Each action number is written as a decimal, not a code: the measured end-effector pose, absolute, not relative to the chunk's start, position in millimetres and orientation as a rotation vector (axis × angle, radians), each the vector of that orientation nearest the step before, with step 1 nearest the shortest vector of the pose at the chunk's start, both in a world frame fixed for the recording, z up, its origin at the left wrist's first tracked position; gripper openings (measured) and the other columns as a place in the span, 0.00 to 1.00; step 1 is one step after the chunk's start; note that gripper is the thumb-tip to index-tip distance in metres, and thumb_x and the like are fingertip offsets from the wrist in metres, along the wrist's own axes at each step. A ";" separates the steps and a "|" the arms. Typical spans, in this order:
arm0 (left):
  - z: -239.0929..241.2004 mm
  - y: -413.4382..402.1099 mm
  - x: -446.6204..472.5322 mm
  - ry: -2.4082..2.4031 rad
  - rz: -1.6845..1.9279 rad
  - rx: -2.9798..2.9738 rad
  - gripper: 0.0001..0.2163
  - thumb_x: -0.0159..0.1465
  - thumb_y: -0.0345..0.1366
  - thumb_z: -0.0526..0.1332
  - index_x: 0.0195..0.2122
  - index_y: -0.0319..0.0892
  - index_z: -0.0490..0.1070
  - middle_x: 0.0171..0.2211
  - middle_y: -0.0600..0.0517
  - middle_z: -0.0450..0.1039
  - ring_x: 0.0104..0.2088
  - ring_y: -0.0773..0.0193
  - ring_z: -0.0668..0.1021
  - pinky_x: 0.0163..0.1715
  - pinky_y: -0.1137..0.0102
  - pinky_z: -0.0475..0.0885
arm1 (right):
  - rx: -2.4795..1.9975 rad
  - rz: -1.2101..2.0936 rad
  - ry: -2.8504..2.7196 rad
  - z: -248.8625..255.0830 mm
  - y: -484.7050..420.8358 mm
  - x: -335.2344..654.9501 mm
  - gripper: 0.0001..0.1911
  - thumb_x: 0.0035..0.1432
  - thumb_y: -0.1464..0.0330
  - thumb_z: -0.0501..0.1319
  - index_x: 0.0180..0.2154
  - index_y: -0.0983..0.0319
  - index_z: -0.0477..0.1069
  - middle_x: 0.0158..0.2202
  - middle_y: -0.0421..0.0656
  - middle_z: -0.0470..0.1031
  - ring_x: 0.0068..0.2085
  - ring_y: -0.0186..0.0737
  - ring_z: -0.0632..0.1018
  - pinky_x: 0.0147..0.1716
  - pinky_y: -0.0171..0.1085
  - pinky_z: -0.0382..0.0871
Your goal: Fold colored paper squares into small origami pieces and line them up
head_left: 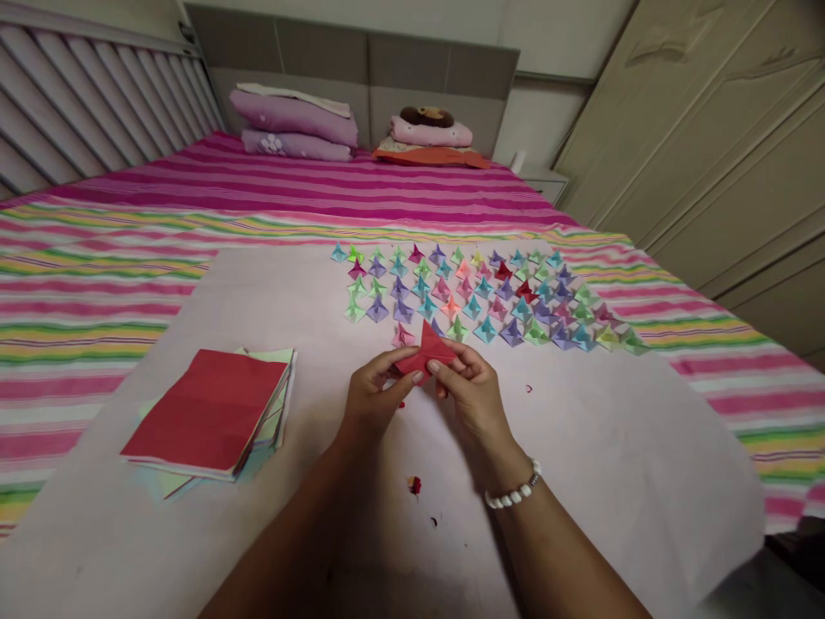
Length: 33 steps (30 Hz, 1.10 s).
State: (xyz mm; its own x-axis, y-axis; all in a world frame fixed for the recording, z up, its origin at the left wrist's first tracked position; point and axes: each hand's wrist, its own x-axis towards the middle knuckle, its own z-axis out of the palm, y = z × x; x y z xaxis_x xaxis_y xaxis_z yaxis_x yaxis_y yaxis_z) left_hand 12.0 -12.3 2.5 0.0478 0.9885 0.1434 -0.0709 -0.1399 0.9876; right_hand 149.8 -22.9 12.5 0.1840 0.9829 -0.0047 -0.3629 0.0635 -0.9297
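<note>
A red folded paper piece (430, 347) with a pointed top is held up between both hands, above the white sheet. My left hand (375, 391) pinches its left side between thumb and fingers. My right hand (473, 383), with a white beaded bracelet (514, 497) on the wrist, grips the right side, its thumb pressed on the front. Just beyond the hands stand rows of small folded paper figures (485, 330) in many colours. Part of the nearest row is hidden behind the red paper.
A stack of coloured paper with a red sheet (206, 413) on top lies at the left on the white sheet (619, 481). Small scraps (413, 486) lie near me. The striped bed (58, 344) carries folded bedding (296, 129) by the headboard. Wardrobe doors (728, 155) stand at right.
</note>
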 end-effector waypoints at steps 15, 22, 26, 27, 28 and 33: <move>-2.6 -8.5 7.1 0.955 1.105 1.255 0.19 0.52 0.39 0.69 0.46 0.43 0.77 0.41 0.49 0.78 0.34 0.64 0.77 0.26 0.75 0.69 | -1.024 1.190 -0.860 15.7 -23.8 152.2 0.33 0.40 0.64 0.73 0.50 0.62 0.69 0.18 0.30 0.66 0.19 0.28 0.63 0.20 0.31 0.58; 1.4 -9.2 8.2 1.011 1.084 1.318 0.23 0.53 0.40 0.68 0.51 0.43 0.75 0.47 0.47 0.77 0.42 0.57 0.78 0.32 0.71 0.73 | -0.985 1.156 -0.962 11.9 -23.4 152.4 0.28 0.42 0.66 0.72 0.48 0.60 0.71 0.18 0.29 0.62 0.20 0.28 0.64 0.22 0.32 0.59; 3.2 -10.0 8.6 1.037 1.122 1.347 0.18 0.54 0.39 0.67 0.46 0.41 0.77 0.44 0.47 0.78 0.42 0.58 0.78 0.33 0.71 0.73 | -0.976 1.157 -0.982 11.2 -23.4 152.5 0.25 0.43 0.66 0.71 0.46 0.60 0.72 0.19 0.31 0.65 0.21 0.29 0.65 0.23 0.33 0.60; 3.2 -10.2 8.7 1.041 1.132 1.351 0.18 0.54 0.39 0.67 0.45 0.40 0.77 0.43 0.47 0.78 0.41 0.58 0.78 0.33 0.71 0.73 | -0.976 1.156 -0.982 11.4 -23.6 152.5 0.24 0.43 0.66 0.71 0.45 0.60 0.72 0.20 0.32 0.65 0.21 0.29 0.65 0.23 0.33 0.60; 3.1 -10.3 8.9 1.046 1.138 1.355 0.17 0.54 0.39 0.67 0.45 0.40 0.77 0.43 0.47 0.78 0.41 0.59 0.78 0.34 0.71 0.73 | -0.979 1.153 -0.984 11.6 -23.9 152.4 0.23 0.43 0.66 0.71 0.44 0.59 0.73 0.20 0.32 0.65 0.21 0.30 0.64 0.23 0.33 0.60; 2.7 -11.2 9.5 1.035 1.128 1.369 0.14 0.56 0.39 0.65 0.43 0.40 0.78 0.41 0.48 0.78 0.40 0.61 0.78 0.35 0.71 0.72 | -1.036 1.117 -1.006 13.6 -25.7 151.7 0.19 0.44 0.65 0.70 0.40 0.60 0.75 0.17 0.31 0.61 0.20 0.30 0.61 0.21 0.33 0.55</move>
State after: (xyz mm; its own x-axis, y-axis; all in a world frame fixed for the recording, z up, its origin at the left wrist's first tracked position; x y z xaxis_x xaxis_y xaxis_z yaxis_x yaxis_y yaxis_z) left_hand 9.5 -11.2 2.7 0.1865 0.9783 0.0899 0.0052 -0.0924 0.9957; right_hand 151.7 -25.7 13.6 0.1512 0.9835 0.0989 -0.2005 0.1285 -0.9712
